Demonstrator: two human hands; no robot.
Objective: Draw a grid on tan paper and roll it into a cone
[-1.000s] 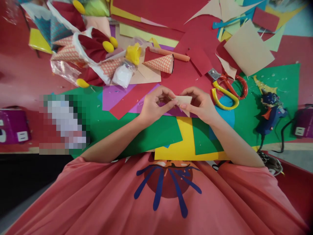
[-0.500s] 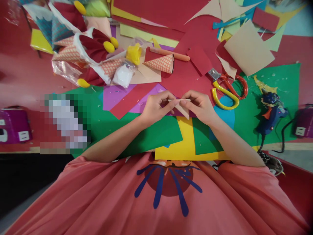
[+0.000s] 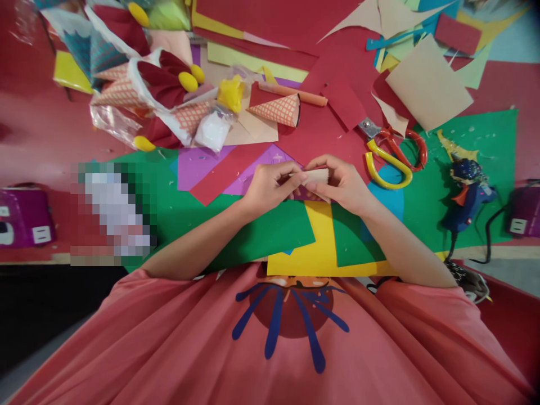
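Between my two hands is a small piece of beige paper (image 3: 318, 176), bent or folded, with a lower corner showing under the right fingers. My left hand (image 3: 272, 184) pinches its left end between thumb and fingertips. On the other side my right hand (image 3: 341, 183) is closed on the paper, thumb in front and fingers curled behind. Both hands hover over purple paper (image 3: 253, 171) and green sheets (image 3: 261, 225). Just right of my right hand lie scissors (image 3: 390, 157) with one red and one yellow handle loop.
A blue glue gun (image 3: 466, 197) with a black cord lies at the right. A checked paper cone (image 3: 276, 111) and an orange marker (image 3: 295, 93) lie ahead. At upper left are several decorated cones with yellow oval pieces (image 3: 188, 81). Beige paper (image 3: 430, 84) and scraps cover the upper right.
The beige paper has turned so that more of its flat face shows, where before mainly its edge and a pointed flap did. My right fingers have shifted slightly; the left hand stays nearly still.
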